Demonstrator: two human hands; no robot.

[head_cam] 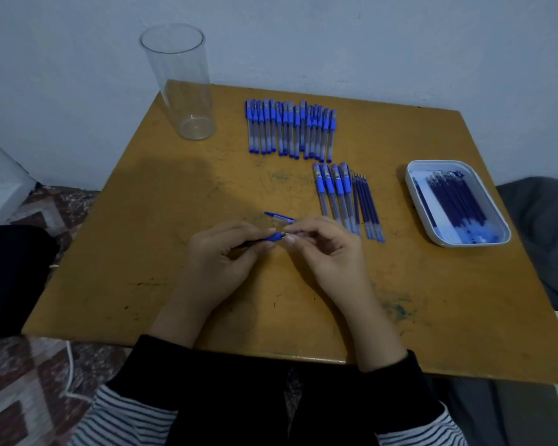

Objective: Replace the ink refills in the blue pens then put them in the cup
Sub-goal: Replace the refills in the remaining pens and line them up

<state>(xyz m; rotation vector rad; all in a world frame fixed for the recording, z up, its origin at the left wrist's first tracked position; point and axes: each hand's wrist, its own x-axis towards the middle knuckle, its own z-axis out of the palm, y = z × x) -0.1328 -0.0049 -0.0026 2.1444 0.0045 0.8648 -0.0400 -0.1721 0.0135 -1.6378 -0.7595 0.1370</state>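
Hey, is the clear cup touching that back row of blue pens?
Apart. The head view shows bare tabletop between the clear cup and the back row of blue pens.

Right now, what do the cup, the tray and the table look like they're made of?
Cup: see-through and glossy, so plastic or glass; can't tell which.
Tray: white, smooth, rounded rim, probably plastic.
Table: yellowish wood or laminate, matte, scuffed and ink-stained.

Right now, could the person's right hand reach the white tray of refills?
Probably yes: the tray lies on that side, bare table between, though the right hand pinches a pen.
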